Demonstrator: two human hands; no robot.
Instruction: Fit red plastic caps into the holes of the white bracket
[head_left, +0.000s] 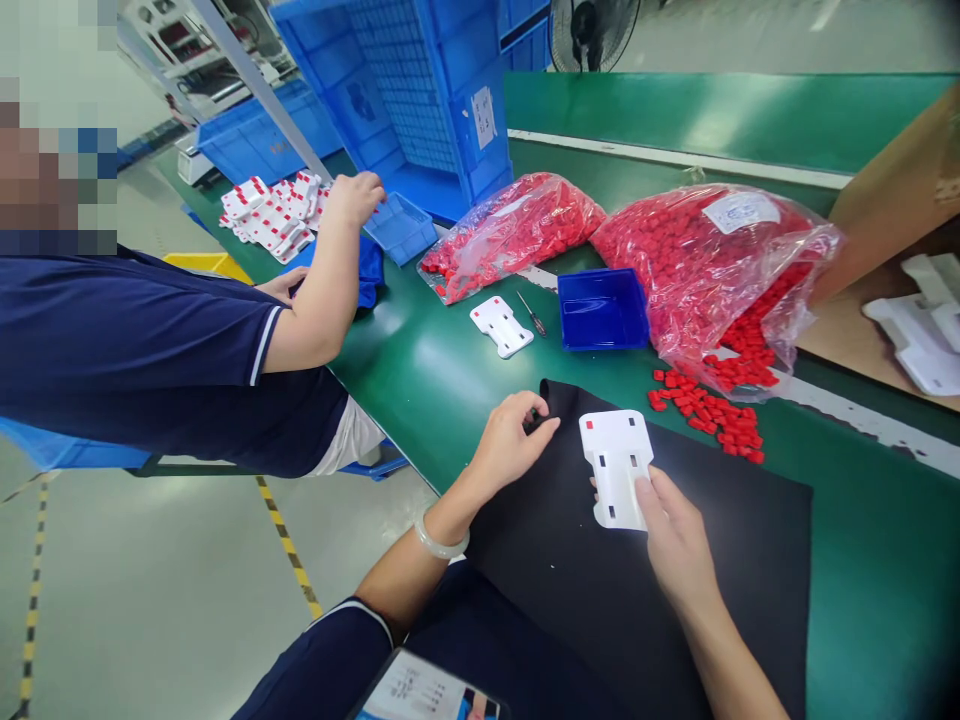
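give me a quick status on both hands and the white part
Right hand grips white plastic plate over black mat. Left hand pinches mat corner. Loose red clips beside plate, clear of it.

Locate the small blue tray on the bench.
Head view, centre: the blue tray sits on the green table, between the two bags of red parts, right of a screwdriver.

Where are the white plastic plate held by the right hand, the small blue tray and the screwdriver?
white plastic plate [616, 455], head view, middle of its face.
small blue tray [602, 322], head view, front wall.
screwdriver [532, 314], head view, mid-shaft.
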